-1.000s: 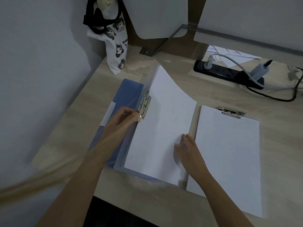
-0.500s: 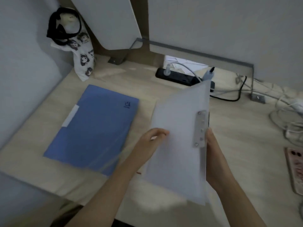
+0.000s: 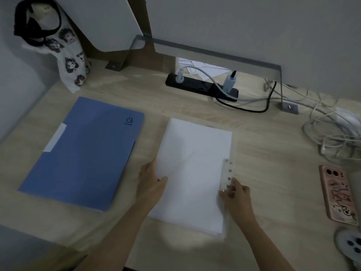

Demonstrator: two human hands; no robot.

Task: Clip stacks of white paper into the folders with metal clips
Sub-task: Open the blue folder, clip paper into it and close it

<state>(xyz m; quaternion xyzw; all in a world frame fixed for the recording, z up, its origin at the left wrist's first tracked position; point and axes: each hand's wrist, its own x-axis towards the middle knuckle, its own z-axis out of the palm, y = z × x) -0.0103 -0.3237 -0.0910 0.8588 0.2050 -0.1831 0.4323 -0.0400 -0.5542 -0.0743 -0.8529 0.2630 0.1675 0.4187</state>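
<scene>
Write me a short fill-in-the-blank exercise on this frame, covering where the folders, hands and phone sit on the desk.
1. The closed folder on the left of the desk is ____ in colour.
2. The translucent white folder lies to the ____ of it.
3. The right hand touches the metal ____ at the white folder's right edge.
4. The left hand grips that folder's ____ edge.

Missing words: blue; right; clip; left

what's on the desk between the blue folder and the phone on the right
In the head view, the white folder lies between the blue folder and the phone, both hands on it.
</scene>
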